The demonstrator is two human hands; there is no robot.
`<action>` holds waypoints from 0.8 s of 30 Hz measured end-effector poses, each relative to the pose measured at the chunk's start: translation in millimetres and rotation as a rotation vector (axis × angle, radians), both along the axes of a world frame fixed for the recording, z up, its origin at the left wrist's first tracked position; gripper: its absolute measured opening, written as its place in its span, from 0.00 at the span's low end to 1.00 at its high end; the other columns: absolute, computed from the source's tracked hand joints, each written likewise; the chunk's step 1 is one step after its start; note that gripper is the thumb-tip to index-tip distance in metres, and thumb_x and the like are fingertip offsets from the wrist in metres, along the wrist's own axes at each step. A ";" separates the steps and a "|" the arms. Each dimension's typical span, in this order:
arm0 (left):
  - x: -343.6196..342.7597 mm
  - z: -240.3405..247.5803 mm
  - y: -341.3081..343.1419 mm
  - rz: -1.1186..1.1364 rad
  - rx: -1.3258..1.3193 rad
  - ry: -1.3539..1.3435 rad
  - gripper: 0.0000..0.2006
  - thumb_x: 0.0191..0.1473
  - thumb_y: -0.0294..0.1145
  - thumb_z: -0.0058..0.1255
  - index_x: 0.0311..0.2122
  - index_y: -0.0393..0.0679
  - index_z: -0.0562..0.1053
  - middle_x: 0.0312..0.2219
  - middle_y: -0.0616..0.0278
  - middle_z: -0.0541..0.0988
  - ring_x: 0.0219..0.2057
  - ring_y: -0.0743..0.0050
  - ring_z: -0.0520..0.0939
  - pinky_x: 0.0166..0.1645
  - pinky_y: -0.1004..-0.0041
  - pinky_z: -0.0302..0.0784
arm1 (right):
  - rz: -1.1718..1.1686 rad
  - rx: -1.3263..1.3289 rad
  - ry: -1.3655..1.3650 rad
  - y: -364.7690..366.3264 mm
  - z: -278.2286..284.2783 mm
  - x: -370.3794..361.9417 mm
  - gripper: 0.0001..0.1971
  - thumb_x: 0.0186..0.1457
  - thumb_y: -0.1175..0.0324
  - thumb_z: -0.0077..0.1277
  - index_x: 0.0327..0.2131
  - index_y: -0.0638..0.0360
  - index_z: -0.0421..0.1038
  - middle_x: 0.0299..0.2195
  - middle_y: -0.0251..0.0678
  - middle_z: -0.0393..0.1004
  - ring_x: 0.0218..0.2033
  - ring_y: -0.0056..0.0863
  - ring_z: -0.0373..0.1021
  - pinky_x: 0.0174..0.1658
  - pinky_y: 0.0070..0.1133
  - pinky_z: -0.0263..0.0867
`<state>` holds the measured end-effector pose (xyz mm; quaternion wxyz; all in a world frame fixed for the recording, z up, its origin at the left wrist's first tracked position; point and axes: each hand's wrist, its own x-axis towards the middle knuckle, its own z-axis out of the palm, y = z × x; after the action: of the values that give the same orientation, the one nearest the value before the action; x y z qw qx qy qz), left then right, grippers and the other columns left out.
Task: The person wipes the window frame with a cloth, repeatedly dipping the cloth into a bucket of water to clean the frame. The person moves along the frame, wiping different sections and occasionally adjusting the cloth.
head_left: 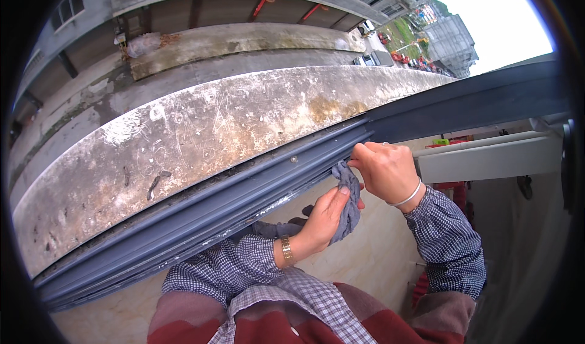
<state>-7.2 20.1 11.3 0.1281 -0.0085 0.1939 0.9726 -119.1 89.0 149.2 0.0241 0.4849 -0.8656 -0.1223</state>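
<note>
- Because the gray cloth sits bunched between both hands, beside the inner edge of the dark window frame, a slack pinch could probably let it drop.
- Its loose folds might snag on the frame's ridges if pulled along them.
- Dark debris on the concrete ledge could scatter into the channels if brushed.
- The left hand grasps the cloth's middle, thumb uppermost, forearm angled in from lower left.
- The right hand, higher up, appears to pinch the top end, wrist bent, fingers pointing leftward.
</note>
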 end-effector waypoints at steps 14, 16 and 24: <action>-84.8 5.0 70.3 -0.031 0.086 -0.038 0.17 0.69 0.40 0.33 0.45 0.38 0.71 0.34 0.64 0.77 0.33 0.80 0.76 0.41 0.76 0.72 | 0.046 0.315 0.444 44.3 -19.7 -47.3 0.07 0.46 0.70 0.51 0.24 0.53 0.62 0.19 0.30 0.66 0.22 0.26 0.70 0.26 0.23 0.65; -72.6 -2.5 55.3 -0.018 0.073 -0.056 0.19 0.69 0.45 0.33 0.45 0.40 0.71 0.32 0.66 0.76 0.31 0.82 0.75 0.37 0.77 0.72 | 0.052 0.258 0.383 42.7 -16.0 -46.9 0.08 0.45 0.71 0.53 0.24 0.53 0.62 0.20 0.30 0.67 0.23 0.27 0.71 0.26 0.24 0.65; -26.5 -4.0 22.3 -0.023 -0.032 -0.047 0.20 0.69 0.45 0.34 0.51 0.39 0.69 0.34 0.67 0.75 0.32 0.85 0.74 0.37 0.81 0.71 | 0.004 0.125 0.160 26.6 -5.2 -25.0 0.09 0.46 0.70 0.56 0.25 0.55 0.64 0.20 0.32 0.68 0.24 0.32 0.73 0.26 0.26 0.67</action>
<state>-33.7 42.3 7.3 0.1436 -0.0312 0.2063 0.9674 -144.1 115.6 144.0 0.0632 0.4759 -0.8507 -0.2142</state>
